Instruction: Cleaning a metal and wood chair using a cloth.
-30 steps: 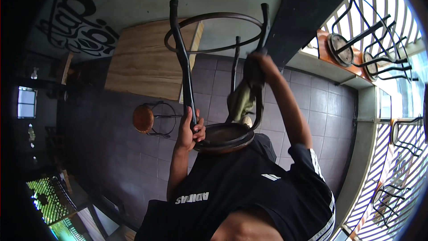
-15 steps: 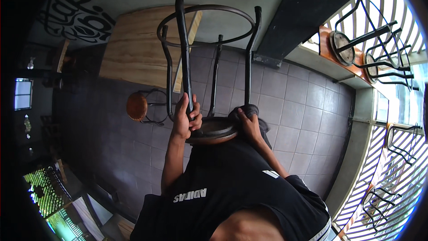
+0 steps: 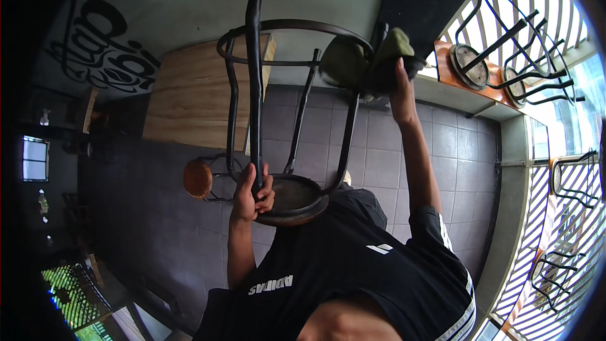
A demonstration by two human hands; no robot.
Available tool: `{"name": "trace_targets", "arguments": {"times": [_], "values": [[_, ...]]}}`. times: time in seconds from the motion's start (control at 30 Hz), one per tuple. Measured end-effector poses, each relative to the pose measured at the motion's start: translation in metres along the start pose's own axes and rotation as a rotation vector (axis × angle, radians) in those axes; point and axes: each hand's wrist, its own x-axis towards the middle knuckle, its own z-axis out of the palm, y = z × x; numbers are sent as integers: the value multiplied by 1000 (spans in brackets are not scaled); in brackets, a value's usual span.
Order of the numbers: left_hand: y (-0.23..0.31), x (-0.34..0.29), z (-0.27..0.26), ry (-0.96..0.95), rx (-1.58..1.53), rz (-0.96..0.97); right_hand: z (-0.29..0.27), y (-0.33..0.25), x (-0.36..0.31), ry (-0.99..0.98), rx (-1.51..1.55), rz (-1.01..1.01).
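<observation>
A metal-legged stool (image 3: 255, 95) is held upside down in front of me, its round seat (image 3: 290, 199) low against my body and its black legs pointing up. My left hand (image 3: 251, 197) is closed around the near left leg, just above the seat. With my right arm stretched out, my right hand (image 3: 403, 98) grips a dark green and black cloth (image 3: 392, 53). The cloth lies against the right leg near the metal ring (image 3: 303, 24) and hides part of both. Part of the cloth is blurred.
A wooden table (image 3: 196, 95) stands beyond, by the wall. Left of my stool is another stool (image 3: 198, 179) with a brown seat. At the right, more upturned stools (image 3: 470, 66) rest on a wooden ledge (image 3: 445, 66) along slatted windows. Grey tiles cover the floor.
My right hand has moved with the cloth from the leg's base by the seat up to the ring. My left hand keeps its hold while the stool has shifted slightly.
</observation>
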Motion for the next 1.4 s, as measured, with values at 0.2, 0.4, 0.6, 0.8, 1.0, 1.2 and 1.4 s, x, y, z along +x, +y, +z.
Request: {"name": "trace_targets", "arguments": {"times": [0.2,0.4,0.6,0.8,1.0,1.2,1.4], "values": [[0,-1,8,-60,34,51,-27,16,79,-55,448,148],[-2,-7,11,-2,27,84,-19,1,93,-278,479,237],[1,-13,0,21,22,111,-25,-11,107,-399,79,246],[3,-12,7,2,44,72,-18,11,129,-55,-414,111],[0,-11,13,37,95,36,18,26,131,26,35,350],[-1,-17,1,45,72,10,21,-12,154,-289,-49,516],[-10,-17,8,90,60,29,37,21,162,259,-1112,-12]]}}
